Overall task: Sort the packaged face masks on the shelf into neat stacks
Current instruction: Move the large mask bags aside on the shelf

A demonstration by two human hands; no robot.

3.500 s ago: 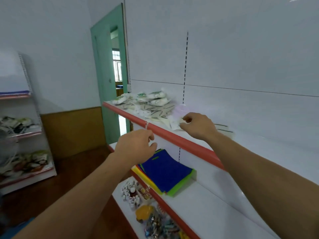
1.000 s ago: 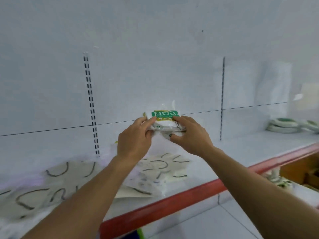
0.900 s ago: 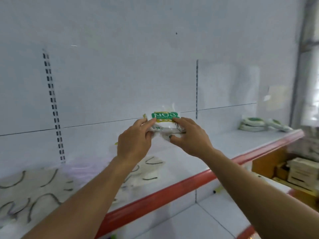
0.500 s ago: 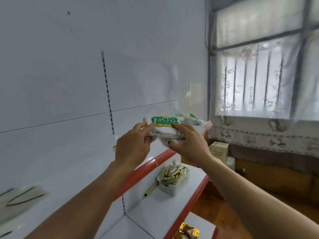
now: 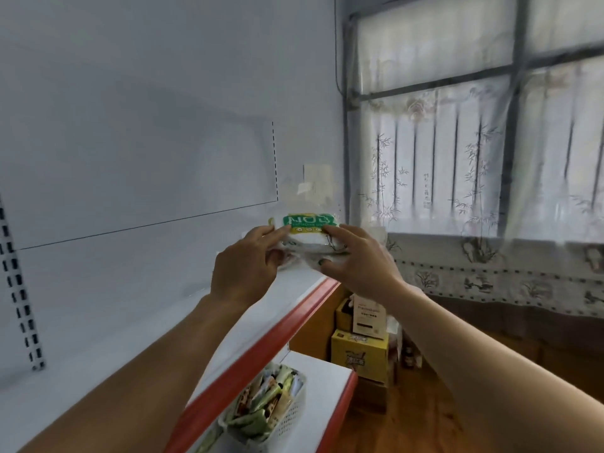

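The white shelf (image 5: 98,322) has one basket (image 5: 287,416) on the tier below it. Over the shelf's far end, the left hand (image 5: 243,266) and right hand (image 5: 358,259) each pinch an end of the mask packs (image 5: 307,238), thumb under and curled fingers on top. There are perhaps two packs, but the blur hides the count.

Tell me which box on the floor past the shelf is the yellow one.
The yellow box at the bottom of the pile; the white box with dark lettering sits above it.
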